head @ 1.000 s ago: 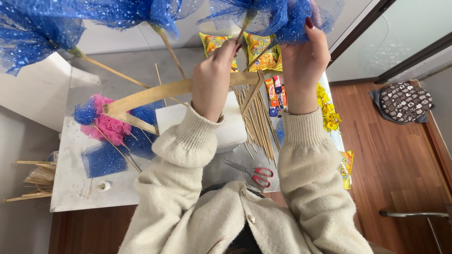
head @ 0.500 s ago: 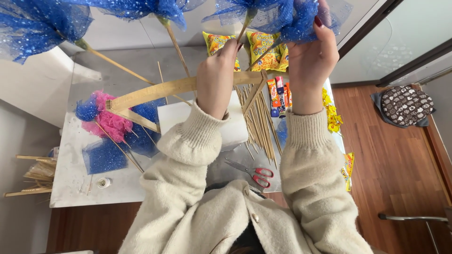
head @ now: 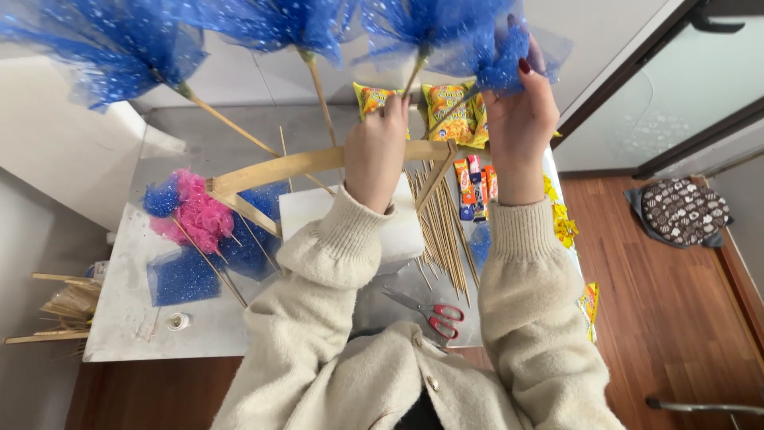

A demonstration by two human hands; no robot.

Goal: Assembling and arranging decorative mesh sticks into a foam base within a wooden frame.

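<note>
Up high, the right hand [head: 521, 119] pinches a blue net puff [head: 500, 60], fingers shut tight on it. The left hand [head: 376, 147] is closed around the curved wood hoop [head: 302, 165], near a thin stick [head: 414, 76]. More puffs spread along the top edge. Below sits the table [head: 135, 318] (pretty full), with skewers [head: 446, 239], red scissors [head: 434, 314], snack bags [head: 450, 111]. Open floor [head: 676, 318] lies to the right.

Grey tabletop [head: 159, 318] w/ pale wall [head: 48, 159] at left. Reddish wood floor [head: 676, 318] at right, patterned cushion [head: 684, 211] on it near dark-framed glass door [head: 676, 103]. Even daylight.
</note>
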